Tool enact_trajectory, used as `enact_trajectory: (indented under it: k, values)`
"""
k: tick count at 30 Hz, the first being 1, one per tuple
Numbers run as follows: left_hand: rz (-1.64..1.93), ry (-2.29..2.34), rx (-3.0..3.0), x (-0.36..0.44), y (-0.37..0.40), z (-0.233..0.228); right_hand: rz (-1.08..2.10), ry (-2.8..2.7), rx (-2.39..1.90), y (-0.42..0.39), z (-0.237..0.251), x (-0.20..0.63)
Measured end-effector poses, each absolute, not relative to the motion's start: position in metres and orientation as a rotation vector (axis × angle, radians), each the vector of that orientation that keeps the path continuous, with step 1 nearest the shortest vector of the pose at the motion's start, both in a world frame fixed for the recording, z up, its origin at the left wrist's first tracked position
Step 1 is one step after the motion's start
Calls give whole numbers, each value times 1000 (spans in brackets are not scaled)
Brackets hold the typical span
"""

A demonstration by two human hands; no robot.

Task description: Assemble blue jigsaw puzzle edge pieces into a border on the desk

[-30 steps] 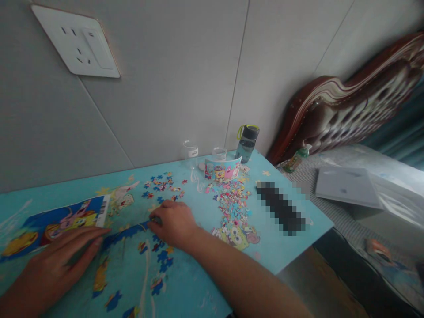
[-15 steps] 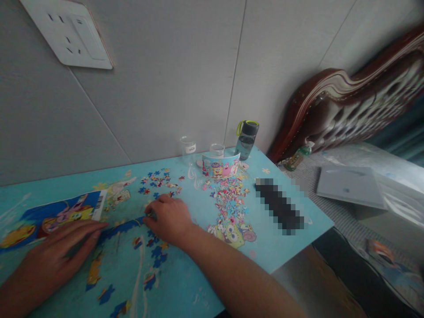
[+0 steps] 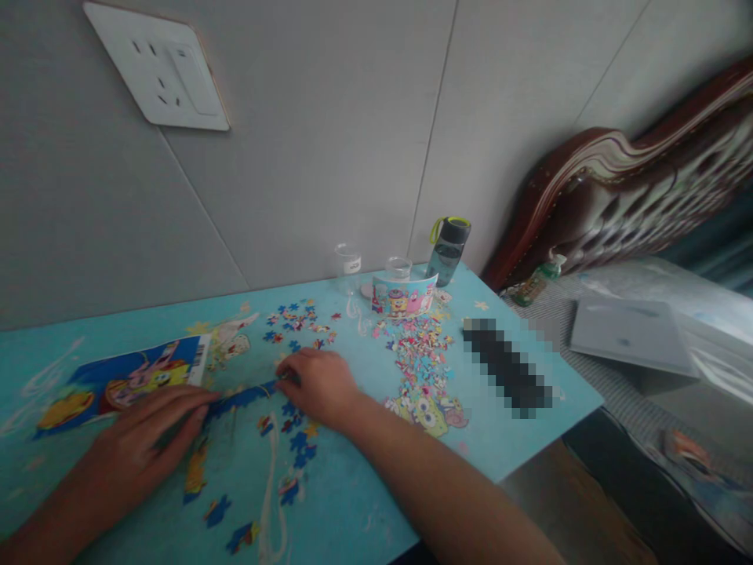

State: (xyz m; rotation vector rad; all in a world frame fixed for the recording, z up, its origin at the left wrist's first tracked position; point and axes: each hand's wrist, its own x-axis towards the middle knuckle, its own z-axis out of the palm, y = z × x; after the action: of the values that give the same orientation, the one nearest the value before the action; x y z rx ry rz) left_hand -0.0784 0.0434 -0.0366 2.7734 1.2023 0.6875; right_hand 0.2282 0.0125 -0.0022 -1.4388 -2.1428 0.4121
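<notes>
Fingertips of the right hand (image 3: 318, 382) pinch the right end of a dark-blue joined strip of jigsaw pieces (image 3: 244, 395) lying left-right on the turquoise desk (image 3: 353, 502), while the left hand (image 3: 147, 447) presses flat, fingers spread, on its left end.

A pixelated dark block (image 3: 507, 367) at centre right hides whatever lies there on the bench (image 3: 353, 510). The right hand (image 3: 318, 384) covers the piece under its fingertips. The loose puzzle pieces (image 3: 420, 353) are too small to read.
</notes>
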Motion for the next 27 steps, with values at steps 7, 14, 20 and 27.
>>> enact_trajectory:
  k: [7, 14, 20, 27]
  values:
    - [736, 1223, 2714, -56, 28, -9, 557, -2042, -1372, 12, -1, 235]
    - [765, 1176, 2725, -55, 18, 4, 662, -1989, -1261, 12, -1, 245]
    - [742, 1134, 2751, -53, 16, 5, 739, -1951, -1300, 11, 1, 248]
    - [705, 1109, 2751, -44, 8, 13, 718, -1985, -1329, 12, -2, 251]
